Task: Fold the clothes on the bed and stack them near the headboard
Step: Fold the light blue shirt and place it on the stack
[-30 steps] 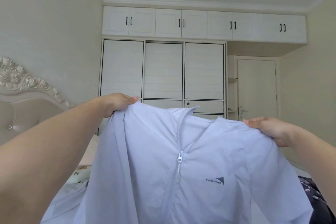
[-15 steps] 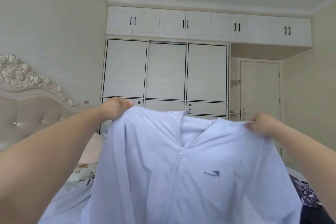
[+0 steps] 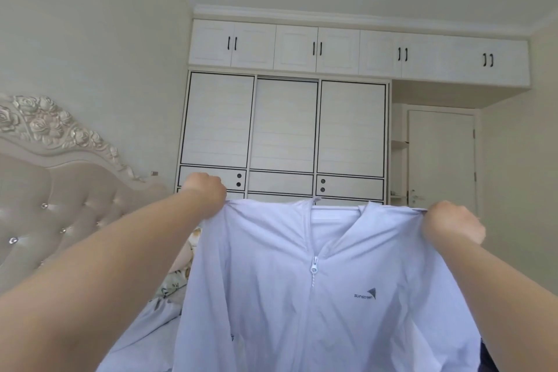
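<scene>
Bedroom, pale walls; white wardrobe [image 3: 283,124] ahead with upper cabinets, closed door [image 3: 440,160] to its right, tufted headboard [image 3: 60,190] with carved roses at left. Bed [image 3: 169,293] below, mostly hidden; floral bedding shows by my left forearm.

Item: jacket [image 3: 302,296], pale lilac, thin, zip front. Held up in the air in front of me, front panel facing me, zip closed to just below the collar, small logo on the chest. Hem and sleeves run out of frame, so I cannot tell how they hang.

Left hand [image 3: 205,193]: fist curled tight on the left shoulder seam.

Right hand [image 3: 450,223]: fist curled tight on the right shoulder seam. Cloth between my fists is taut and nearly level.

Other clothes: a dark patterned piece [image 3: 489,359] shows at the lower right edge; no folded stack visible.

Step in hand, as I judge it: spreading the jacket square before laying it flat to fold.

Handling notes:
- Keep both shoulders at one height so the zip hangs straight down the middle.
- Lower it face-down onto bare bedding, hem first, and release only once the shoulders lie flat.
- Thin slippery cloth will likely slide and trap air; smooth it from collar to hem.
- Tuck sleeves in before halving the body, then carry it to the headboard side.
</scene>
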